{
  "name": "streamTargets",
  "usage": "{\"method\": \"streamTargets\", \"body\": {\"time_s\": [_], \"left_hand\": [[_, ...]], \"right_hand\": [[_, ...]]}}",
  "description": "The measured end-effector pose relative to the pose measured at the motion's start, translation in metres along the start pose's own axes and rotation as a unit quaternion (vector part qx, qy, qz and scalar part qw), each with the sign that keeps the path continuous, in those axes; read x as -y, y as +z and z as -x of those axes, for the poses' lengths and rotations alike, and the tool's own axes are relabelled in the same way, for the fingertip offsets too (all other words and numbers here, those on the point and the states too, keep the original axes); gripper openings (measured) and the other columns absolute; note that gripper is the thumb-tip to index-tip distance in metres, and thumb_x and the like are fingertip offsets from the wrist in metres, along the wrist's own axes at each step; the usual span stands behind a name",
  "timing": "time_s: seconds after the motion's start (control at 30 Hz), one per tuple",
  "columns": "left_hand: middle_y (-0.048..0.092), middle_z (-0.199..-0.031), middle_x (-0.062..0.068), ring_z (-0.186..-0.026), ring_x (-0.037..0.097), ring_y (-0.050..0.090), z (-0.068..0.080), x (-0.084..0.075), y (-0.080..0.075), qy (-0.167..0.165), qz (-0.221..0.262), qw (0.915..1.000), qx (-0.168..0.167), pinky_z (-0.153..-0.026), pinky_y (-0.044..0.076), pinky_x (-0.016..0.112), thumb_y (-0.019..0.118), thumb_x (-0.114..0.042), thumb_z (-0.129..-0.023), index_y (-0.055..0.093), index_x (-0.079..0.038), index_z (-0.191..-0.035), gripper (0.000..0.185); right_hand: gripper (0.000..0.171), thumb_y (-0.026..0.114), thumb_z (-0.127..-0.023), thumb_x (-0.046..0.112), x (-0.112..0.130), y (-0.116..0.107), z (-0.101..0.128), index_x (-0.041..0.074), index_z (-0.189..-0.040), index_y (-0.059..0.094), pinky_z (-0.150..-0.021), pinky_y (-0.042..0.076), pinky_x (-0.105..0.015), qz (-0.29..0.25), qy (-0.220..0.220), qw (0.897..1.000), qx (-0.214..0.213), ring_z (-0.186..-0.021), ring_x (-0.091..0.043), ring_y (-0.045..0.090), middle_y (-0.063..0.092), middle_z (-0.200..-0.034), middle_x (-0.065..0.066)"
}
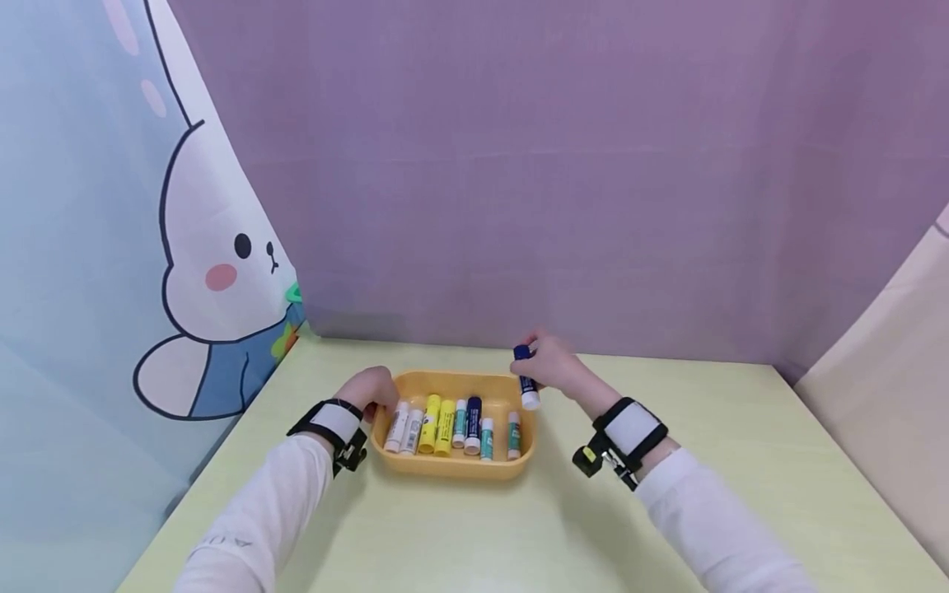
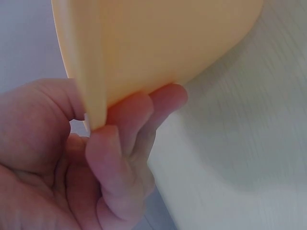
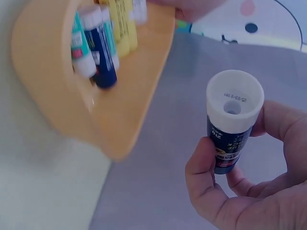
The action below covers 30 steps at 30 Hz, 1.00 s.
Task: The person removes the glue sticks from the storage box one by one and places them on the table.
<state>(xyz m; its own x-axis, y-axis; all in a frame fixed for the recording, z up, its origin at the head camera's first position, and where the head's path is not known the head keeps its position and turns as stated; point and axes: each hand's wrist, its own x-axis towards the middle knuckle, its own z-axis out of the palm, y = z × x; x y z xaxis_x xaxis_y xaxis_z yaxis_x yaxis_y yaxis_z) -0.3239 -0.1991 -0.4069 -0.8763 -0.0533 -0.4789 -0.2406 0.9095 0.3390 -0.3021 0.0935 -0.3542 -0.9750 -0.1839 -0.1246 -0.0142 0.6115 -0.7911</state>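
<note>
**A:** Start at the left. What is the left hand (image 1: 368, 390) doing?

**B:** It grips the left rim of the shallow yellow-orange plastic tray (image 1: 452, 469). The left wrist view shows the rim pinched, thumb on one side and curled fingers (image 2: 144, 115) under the outer wall. The tray sits on the pale green table (image 1: 519, 535).

**A:** And inside the tray?

**B:** A row of glue sticks lying side by side, long axes running from the near wall to the far wall. From the left: two white sticks (image 1: 404, 428), two yellow sticks (image 1: 437, 425), a teal-and-white one, a dark blue stick with a white end (image 1: 473, 423), then two more teal-and-white sticks (image 1: 500, 436). A gap shows beyond the last of them, by the right wall.

**A:** Then the right hand (image 1: 558, 368)?

**B:** It holds a dark blue glue stick with a white end (image 1: 525, 379), fingers and thumb wrapped round the barrel. The stick hangs over the tray's far right corner, clear of the row, tilted, its white end pointing down and toward the person.

**A:** So which way does the tray lie from that grip?

**B:** Just left of and below it. In my judgement the held stick's axis is already close to parallel with the row, and the right hand is far the nearer to the open gap.
</note>
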Motion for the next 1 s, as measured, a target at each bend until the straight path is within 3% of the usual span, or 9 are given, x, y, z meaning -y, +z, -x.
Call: {"method": "streamTargets", "body": {"time_s": [0.37,0.67,1.0], "left_hand": [[0.057,-0.071,0.011,-0.047,0.014,0.049,0.0,-0.001,0.002,-0.013,0.02,0.9997,0.0,-0.046,0.047,0.024,0.06,0.005,-0.072,0.057,0.004,-0.096,0.024],[0.055,-0.067,0.009,-0.046,0.014,0.049,0.002,0.001,0.003,-0.003,0.02,0.9998,0.001,-0.044,0.045,0.023,0.058,0.006,-0.072,0.055,0.005,-0.092,0.02],[0.055,-0.068,0.01,-0.046,0.014,0.049,-0.001,0.001,0.003,-0.008,0.024,0.9997,0.0,-0.045,0.046,0.023,0.06,0.006,-0.072,0.056,0.004,-0.094,0.023]], "right_hand": [[0.05,0.063,-0.084,0.019,-0.022,-0.046,-0.003,0.0,-0.123,0.038,-0.06,0.057,-0.03,0.026,0.008,0.999,-0.022,-0.081,-0.027,0.063,0.05,-0.116,-0.025],[0.045,0.063,-0.083,0.017,-0.043,-0.053,-0.011,-0.001,-0.116,0.04,-0.059,0.056,-0.029,0.05,0.013,0.997,-0.05,-0.082,-0.027,0.061,0.051,-0.114,-0.025],[0.044,0.065,-0.082,0.017,-0.066,-0.046,-0.021,-0.002,-0.114,0.041,-0.061,0.057,-0.037,0.07,0.015,0.995,-0.071,-0.079,-0.028,0.062,0.052,-0.108,-0.026]]}}
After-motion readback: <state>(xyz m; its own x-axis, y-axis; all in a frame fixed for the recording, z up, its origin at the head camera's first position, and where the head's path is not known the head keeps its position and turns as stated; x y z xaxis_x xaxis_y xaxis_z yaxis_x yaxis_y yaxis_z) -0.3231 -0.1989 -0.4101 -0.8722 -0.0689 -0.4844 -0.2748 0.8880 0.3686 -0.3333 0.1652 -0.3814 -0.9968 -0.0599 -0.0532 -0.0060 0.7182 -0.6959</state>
